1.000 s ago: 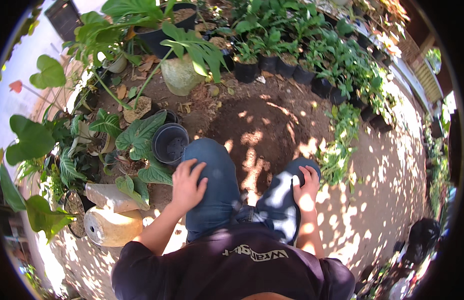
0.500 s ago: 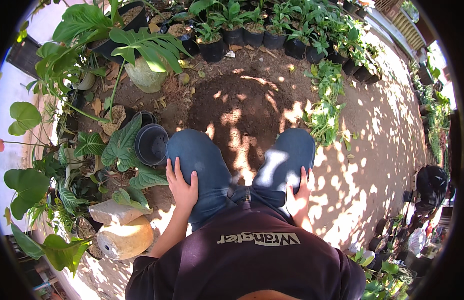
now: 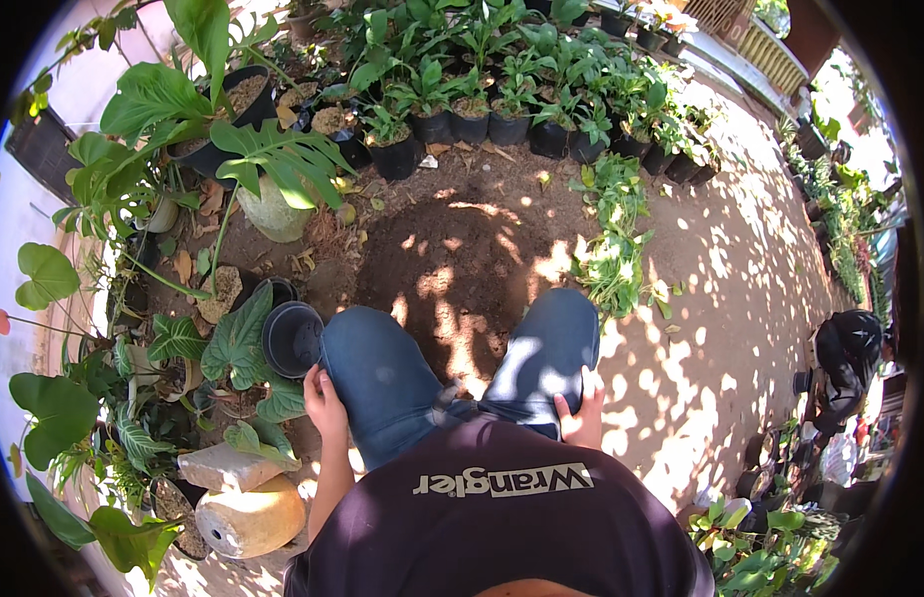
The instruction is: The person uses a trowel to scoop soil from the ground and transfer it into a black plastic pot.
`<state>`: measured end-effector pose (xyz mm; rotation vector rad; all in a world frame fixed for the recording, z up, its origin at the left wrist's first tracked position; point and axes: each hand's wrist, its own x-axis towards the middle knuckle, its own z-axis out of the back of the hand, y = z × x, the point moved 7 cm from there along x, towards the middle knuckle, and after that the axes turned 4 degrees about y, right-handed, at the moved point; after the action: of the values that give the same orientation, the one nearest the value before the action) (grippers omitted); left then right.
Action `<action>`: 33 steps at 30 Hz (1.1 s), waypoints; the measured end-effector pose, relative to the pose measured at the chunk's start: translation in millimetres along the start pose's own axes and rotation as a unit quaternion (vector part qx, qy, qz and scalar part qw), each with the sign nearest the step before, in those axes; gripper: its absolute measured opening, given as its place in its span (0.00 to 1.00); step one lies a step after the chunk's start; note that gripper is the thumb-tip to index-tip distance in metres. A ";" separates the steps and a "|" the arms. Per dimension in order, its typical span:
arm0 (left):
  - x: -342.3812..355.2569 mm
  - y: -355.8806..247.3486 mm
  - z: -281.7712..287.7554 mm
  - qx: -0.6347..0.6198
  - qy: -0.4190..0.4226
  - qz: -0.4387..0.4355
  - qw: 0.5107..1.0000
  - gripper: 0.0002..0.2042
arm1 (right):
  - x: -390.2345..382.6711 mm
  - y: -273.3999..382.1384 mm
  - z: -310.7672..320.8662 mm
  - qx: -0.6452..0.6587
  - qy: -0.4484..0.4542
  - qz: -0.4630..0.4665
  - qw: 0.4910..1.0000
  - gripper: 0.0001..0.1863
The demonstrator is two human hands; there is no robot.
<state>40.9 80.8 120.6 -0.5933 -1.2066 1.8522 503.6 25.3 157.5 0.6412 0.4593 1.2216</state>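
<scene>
My left hand (image 3: 325, 406) is at the outer side of my left thigh, just below the rim of an empty black plastic pot (image 3: 293, 339). Its fingers point forward, hold nothing and are partly apart. On the outer side of my right thigh lies my right hand (image 3: 583, 414), thumb and fingers spread over the jeans (image 3: 382, 383). Beyond my knees, a patch of dark loose soil (image 3: 432, 249) is dappled with sunlight. A second dark pot (image 3: 281, 290) stands behind the first one, partly hidden by it.
Black-potted plants (image 3: 469, 124) line the far side. Uprooted-looking green cuttings (image 3: 616, 239) lie right of the soil. At left are large-leaved plants (image 3: 163, 99), a rounded stone-like pot (image 3: 251, 517) and a block (image 3: 233, 466). A person in dark clothes (image 3: 848, 363) bends at far right.
My left hand has slid off the top of the thigh to its outer side. My right hand has drawn slightly back toward me. The view has tilted up and shifted a little.
</scene>
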 end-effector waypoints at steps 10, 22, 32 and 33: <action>46.3 224.7 -23.6 -0.198 0.013 0.490 0.849 0.17 | -62.9 -101.3 16.3 0.140 -0.132 -0.309 0.931 0.22; 79.3 220.0 -17.1 -0.008 -0.114 0.441 0.890 0.18 | -151.8 -209.7 27.5 0.096 -0.109 -0.444 0.884 0.22; 99.5 106.4 26.7 -0.126 -0.196 0.304 0.924 0.17 | -61.7 -150.9 50.8 0.083 -0.142 -0.294 0.942 0.16; 103.9 95.8 34.2 -0.119 -0.190 0.270 0.936 0.17 | -50.7 -144.2 49.9 0.103 -0.138 -0.282 0.944 0.15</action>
<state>-78.0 131.2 54.0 -0.7816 -1.6618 2.3763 623.6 -62.9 96.8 0.7797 0.4930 0.5329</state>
